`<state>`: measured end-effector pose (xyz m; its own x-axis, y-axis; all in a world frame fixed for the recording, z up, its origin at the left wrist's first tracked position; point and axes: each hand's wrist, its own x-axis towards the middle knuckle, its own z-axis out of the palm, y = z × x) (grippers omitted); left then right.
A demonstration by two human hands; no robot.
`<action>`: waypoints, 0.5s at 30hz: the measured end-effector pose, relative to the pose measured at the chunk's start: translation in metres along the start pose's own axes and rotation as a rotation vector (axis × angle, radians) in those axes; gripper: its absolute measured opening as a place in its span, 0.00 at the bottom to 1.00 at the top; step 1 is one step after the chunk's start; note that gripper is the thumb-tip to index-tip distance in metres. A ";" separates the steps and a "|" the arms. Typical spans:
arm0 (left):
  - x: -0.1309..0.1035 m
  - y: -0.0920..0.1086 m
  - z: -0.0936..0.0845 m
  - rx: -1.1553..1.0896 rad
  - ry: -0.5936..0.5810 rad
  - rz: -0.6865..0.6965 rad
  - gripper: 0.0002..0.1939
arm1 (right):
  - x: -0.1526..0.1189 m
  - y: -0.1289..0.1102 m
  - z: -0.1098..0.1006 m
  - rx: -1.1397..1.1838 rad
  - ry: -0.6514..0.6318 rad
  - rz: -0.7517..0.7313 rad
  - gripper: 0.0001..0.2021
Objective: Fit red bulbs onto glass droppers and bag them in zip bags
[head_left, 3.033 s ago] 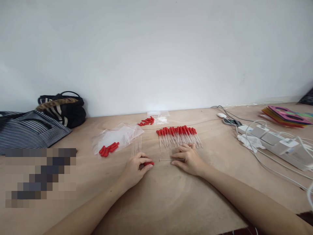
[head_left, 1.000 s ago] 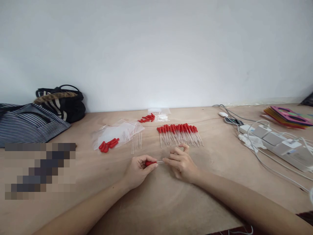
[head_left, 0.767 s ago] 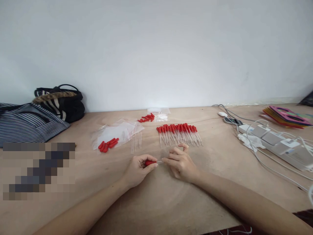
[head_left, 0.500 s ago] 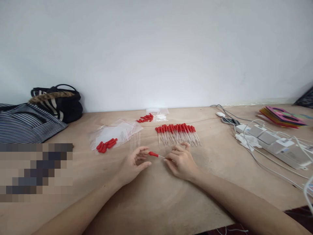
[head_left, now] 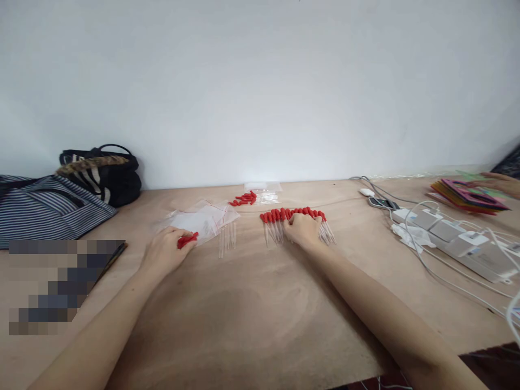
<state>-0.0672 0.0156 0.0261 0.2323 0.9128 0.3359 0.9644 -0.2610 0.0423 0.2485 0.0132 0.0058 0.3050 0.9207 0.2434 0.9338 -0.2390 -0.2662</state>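
My left hand (head_left: 164,250) is at the pile of red rubber bulbs (head_left: 188,239), its thumb and fingers curled around some of them; how many it grips is hidden. Over the row of droppers with red bulbs and clear stems (head_left: 276,230), my right hand (head_left: 303,229) rests with bent fingers pinched on a dropper, partly hidden by the hand itself. Several bare clear dropper tubes (head_left: 227,239) lie between the two hands, beside the clear zip bags (head_left: 199,218).
Farther back lie more red bulbs (head_left: 244,199) and clear tubes (head_left: 268,196). A power strip (head_left: 467,244) with chargers and cables lies at right. Another person's hand (head_left: 501,184) touches colourful sheets (head_left: 467,196). Bags (head_left: 101,173) stand at left.
My left hand has moved left and away from me to the red bulbs. My right hand has carried the finished dropper forward to the row. Another person's hand has appeared at far right.
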 end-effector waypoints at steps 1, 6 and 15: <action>0.000 -0.001 -0.001 0.001 -0.008 -0.025 0.15 | 0.001 -0.003 0.002 -0.007 -0.009 -0.001 0.14; 0.001 -0.012 -0.002 -0.030 -0.050 -0.086 0.15 | 0.001 -0.008 0.010 -0.039 -0.034 -0.007 0.13; -0.001 -0.008 0.003 0.030 -0.069 -0.075 0.14 | -0.011 -0.012 0.005 -0.017 0.083 -0.159 0.16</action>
<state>-0.0748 0.0182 0.0226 0.1666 0.9491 0.2672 0.9825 -0.1826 0.0359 0.2327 0.0072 0.0019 0.1671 0.9189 0.3575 0.9743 -0.0984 -0.2024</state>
